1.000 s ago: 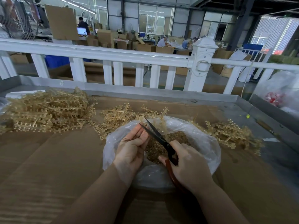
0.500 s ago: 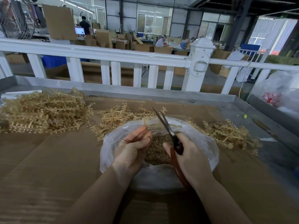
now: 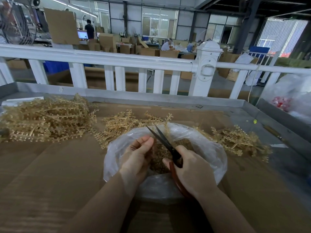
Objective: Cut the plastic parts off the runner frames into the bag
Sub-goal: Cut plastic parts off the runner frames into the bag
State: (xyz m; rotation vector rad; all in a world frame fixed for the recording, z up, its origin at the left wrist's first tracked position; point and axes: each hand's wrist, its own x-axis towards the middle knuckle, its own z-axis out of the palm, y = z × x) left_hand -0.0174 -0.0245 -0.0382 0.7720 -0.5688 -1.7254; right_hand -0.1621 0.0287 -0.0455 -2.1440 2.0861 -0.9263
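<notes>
A clear plastic bag lies open on the cardboard, with small tan cut parts heaped inside. My left hand is over the bag's left side, its fingers pinching a thin tan runner frame that rises past the bag's far rim. My right hand grips the red handles of scissors. The dark blades are slightly apart and point up and left, right beside the frame and my left fingertips.
Tan runner frames lie in a big pile at the left, a smaller pile behind the bag and another at the right. A grey metal rim and white railing bound the table. Another plastic bag sits far right.
The scissors swung from leaning left to nearly upright, then back toward my left fingers. My left hand stayed over the bag holding the frame.
</notes>
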